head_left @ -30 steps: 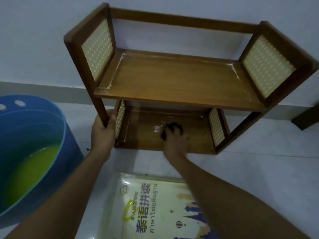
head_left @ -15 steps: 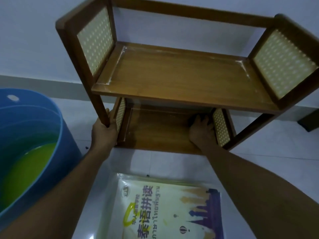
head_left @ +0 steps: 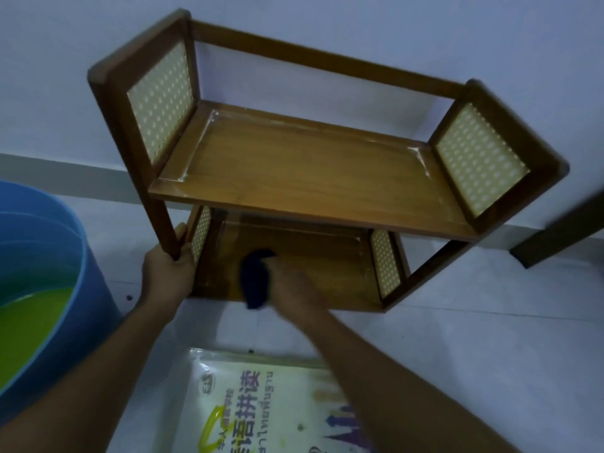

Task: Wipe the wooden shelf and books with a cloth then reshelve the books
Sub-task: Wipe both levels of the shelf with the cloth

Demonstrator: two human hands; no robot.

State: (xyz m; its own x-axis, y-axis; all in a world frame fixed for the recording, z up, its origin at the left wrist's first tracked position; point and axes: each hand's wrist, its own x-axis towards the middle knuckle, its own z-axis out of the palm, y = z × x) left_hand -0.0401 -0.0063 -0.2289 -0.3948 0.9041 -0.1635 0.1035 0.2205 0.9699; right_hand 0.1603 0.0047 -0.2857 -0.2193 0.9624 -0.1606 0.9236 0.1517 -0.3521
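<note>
A two-tier wooden shelf (head_left: 313,178) with cream perforated side panels stands on the floor against the wall, both tiers bare. My left hand (head_left: 166,273) grips its front left leg near the bottom. My right hand (head_left: 291,282) presses a dark blue cloth (head_left: 255,282) onto the left part of the lower board, near its front edge. A book (head_left: 261,403) with a pale cover and printed characters lies flat on the floor in front of the shelf, partly under my right forearm.
A blue bucket (head_left: 88,256) holding yellow-green liquid stands at the left, close to my left arm. A dark furniture leg (head_left: 555,233) comes in at the right by the wall. The floor is pale tile.
My right hand swept the cloth from the lower board's right end back to its left front part. The left hand kept its hold on the leg. The view tilted slightly.
</note>
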